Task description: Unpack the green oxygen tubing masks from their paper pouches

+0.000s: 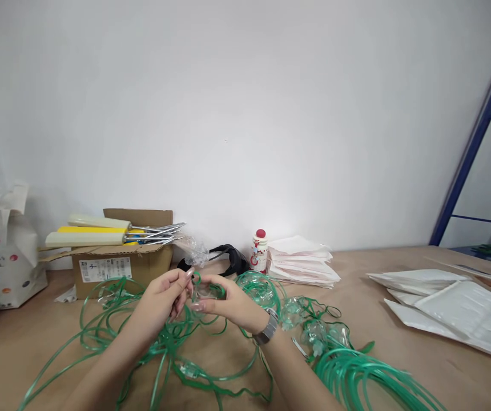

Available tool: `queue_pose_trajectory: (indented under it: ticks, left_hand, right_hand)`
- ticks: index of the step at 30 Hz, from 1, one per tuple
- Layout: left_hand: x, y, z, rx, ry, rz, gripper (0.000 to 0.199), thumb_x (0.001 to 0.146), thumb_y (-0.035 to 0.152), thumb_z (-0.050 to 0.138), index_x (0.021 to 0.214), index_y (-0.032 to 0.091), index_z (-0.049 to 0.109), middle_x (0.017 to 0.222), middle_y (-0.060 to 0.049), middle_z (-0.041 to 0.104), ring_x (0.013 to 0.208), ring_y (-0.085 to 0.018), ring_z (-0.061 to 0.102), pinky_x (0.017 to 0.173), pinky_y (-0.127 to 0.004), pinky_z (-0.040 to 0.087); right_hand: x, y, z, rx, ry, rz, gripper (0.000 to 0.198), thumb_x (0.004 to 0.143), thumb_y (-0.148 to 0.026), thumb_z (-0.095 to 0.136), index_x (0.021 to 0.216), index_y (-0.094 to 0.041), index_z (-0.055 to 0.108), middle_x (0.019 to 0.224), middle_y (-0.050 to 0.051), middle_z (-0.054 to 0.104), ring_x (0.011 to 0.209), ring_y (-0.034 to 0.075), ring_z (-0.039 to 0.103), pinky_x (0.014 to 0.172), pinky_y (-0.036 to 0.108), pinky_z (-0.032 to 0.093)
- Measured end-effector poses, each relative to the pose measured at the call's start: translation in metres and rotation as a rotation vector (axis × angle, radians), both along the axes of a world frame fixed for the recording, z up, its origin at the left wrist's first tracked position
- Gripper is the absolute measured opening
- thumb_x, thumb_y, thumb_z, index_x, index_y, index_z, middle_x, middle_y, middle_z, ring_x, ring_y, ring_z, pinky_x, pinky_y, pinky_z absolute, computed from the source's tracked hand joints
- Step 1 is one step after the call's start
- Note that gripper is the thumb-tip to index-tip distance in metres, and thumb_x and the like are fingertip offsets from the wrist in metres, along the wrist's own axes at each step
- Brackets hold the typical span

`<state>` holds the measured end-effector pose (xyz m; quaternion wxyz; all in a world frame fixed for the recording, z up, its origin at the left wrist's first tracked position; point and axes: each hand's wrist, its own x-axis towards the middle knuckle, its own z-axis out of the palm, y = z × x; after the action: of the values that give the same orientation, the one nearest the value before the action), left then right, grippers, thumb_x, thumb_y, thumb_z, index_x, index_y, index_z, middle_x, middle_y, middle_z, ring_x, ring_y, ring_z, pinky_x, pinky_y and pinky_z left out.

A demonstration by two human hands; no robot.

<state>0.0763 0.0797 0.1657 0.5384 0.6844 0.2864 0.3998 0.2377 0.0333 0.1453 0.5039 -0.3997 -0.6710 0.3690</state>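
Note:
In front of me, above the table's middle, both hands are raised close together. My left hand [166, 292] is closed, its thumb and fingers pinching a green elastic strap [196, 276]. Curled around a small clear plastic oxygen mask [205, 292], my right hand [232, 302] wears a grey watch at the wrist. Fingers partly hide the mask. Tangled green tubing [172, 337] spreads under and around my hands. To the right lie more clear masks [314, 331] with green straps, and a coil of green tubing [361, 371] sits at the front.
A cardboard box [143, 268] at back left carries yellow- and cream-handled metal-shafted tools [100, 231]. A printed white bag [5, 257] stands farther left. Along the wall are a black item [237, 262], a red-capped bottle [258, 251] and stacked white sheets [301, 262]. White packets [455, 308] lie right.

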Motion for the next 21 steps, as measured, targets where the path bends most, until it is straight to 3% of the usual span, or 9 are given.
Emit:
queue_pose_trajectory:
  ticks: [4,8,14,21]
  left_hand:
    - [0.001,0.003,-0.002,-0.03,0.078,-0.098,0.046,0.065,0.065,0.053,0.061,0.02,0.046,0.035,0.006,0.045,0.028,-0.007,0.036,0.031,-0.018,0.026]
    - [0.005,0.005,-0.009,-0.031,0.128,-0.163,0.048,0.064,0.067,0.054,0.066,0.019,0.051,0.035,0.003,0.052,0.028,-0.009,0.041,0.032,-0.019,0.03]
    - [0.011,-0.002,-0.012,-0.003,0.096,-0.025,0.05,0.07,0.07,0.044,0.066,0.02,0.048,0.041,0.003,0.053,0.035,-0.012,0.046,0.038,-0.022,0.038]
    - [0.013,-0.005,-0.01,0.032,0.017,-0.011,0.047,0.066,0.067,0.052,0.071,0.02,0.049,0.04,0.008,0.044,0.035,-0.009,0.039,0.035,-0.02,0.03]
  right_hand:
    - [-0.003,0.005,-0.001,-0.026,0.206,-0.037,0.039,0.071,-0.041,0.069,0.103,-0.019,0.065,0.101,0.006,0.066,0.095,0.02,0.06,0.086,0.037,0.045]
    - [-0.002,0.005,0.0,-0.057,0.336,-0.114,0.041,0.071,-0.042,0.069,0.103,-0.019,0.063,0.095,0.005,0.067,0.087,0.018,0.061,0.078,0.032,0.048]
    - [-0.003,0.0,0.002,0.027,0.209,-0.076,0.049,0.072,-0.037,0.07,0.117,-0.024,0.055,0.106,0.004,0.063,0.102,0.019,0.057,0.094,0.037,0.042]
    - [-0.005,-0.002,0.003,0.08,0.073,-0.075,0.049,0.071,-0.037,0.071,0.116,-0.025,0.056,0.119,0.006,0.055,0.113,0.021,0.05,0.096,0.036,0.041]
